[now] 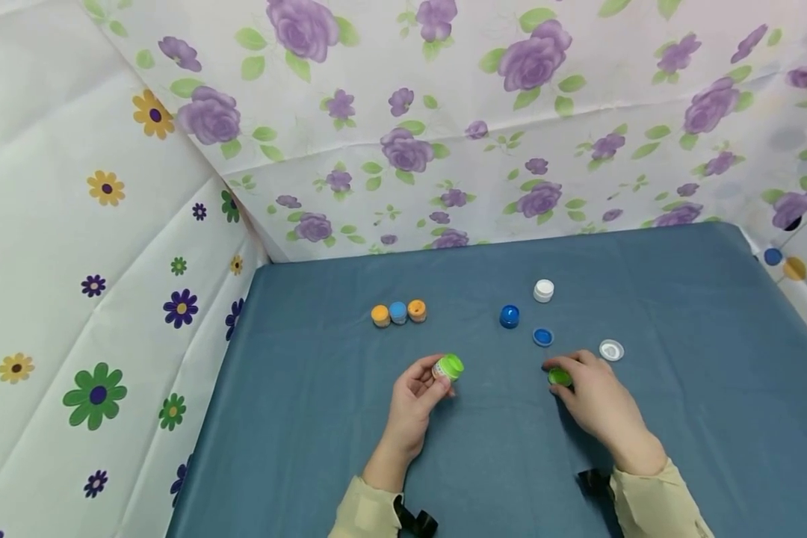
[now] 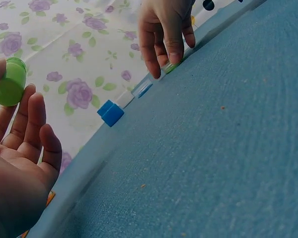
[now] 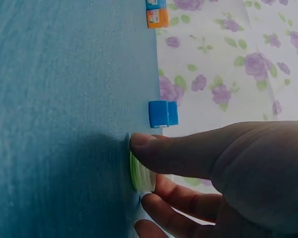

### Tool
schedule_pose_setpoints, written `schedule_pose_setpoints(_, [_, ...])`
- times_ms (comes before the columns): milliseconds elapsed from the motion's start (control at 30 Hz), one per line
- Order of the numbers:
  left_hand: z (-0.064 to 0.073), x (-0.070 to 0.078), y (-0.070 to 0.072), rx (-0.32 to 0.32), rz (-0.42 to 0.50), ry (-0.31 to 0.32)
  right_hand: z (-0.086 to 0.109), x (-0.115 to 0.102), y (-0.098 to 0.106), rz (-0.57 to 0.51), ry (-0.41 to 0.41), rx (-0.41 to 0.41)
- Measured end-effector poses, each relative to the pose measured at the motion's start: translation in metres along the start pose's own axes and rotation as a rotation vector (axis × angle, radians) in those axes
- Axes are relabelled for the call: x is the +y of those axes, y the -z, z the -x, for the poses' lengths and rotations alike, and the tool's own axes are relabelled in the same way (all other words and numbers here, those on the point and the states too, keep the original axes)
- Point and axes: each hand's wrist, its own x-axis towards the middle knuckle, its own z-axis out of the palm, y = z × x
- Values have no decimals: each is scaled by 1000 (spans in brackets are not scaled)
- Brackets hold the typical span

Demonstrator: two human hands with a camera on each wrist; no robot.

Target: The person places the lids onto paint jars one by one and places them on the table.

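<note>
My left hand [image 1: 413, 400] grips a small green paint pot [image 1: 449, 366] between thumb and fingers, tilted, above the cloth. In the left wrist view the pot's green body [image 2: 10, 84] shows at the left edge. Over to the right, my right hand [image 1: 601, 400] pinches a round green lid [image 1: 560, 376] at the cloth; in the right wrist view its clear rim [image 3: 143, 173] sits between thumb and fingers. Just beyond that hand are a blue lid [image 1: 542, 338] and a white lid [image 1: 611, 350], both lying flat.
A blue pot [image 1: 509, 317] and a white pot [image 1: 543, 291] stand farther back. Left of them, an orange-yellow pot [image 1: 380, 316], a light blue pot [image 1: 398, 312] and an orange pot [image 1: 417, 311] form a row. Blue cloth [image 1: 296, 448] covers the table; flowered sheets [image 1: 350, 119] hang behind.
</note>
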Motion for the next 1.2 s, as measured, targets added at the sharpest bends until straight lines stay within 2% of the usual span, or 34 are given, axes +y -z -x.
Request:
schedule_pose_setpoints(133, [0, -1, 0, 10, -12, 8, -3, 1, 1, -34, -22, -4])
schedule_pose_setpoints(267, [1, -1, 0, 9, -10, 12, -2, -4, 4, -138, -35, 11])
schedule_pose_setpoints(433, [1, -1, 0, -19, 4, -3, 4, -25, 11, -396, 13, 44])
schedule_pose_setpoints(567, [1, -2, 1, -67, 15, -17, 9, -48, 14, -627, 44, 4])
schedule_pose_setpoints(667, [2, -3, 2, -98, 17, -24, 11, -62, 12, -713, 50, -23])
schedule_pose_setpoints(767, [3, -2, 2, -128, 15, -26, 11, -73, 9, -764, 64, -41])
schedule_pose_setpoints(900, [4, -1, 1, -160, 21, -24, 11, -80, 4, -771, 119, -58])
schedule_pose_setpoints(1200, [4, -1, 1, -161, 21, -23, 11, -84, -6, -757, 172, -9])
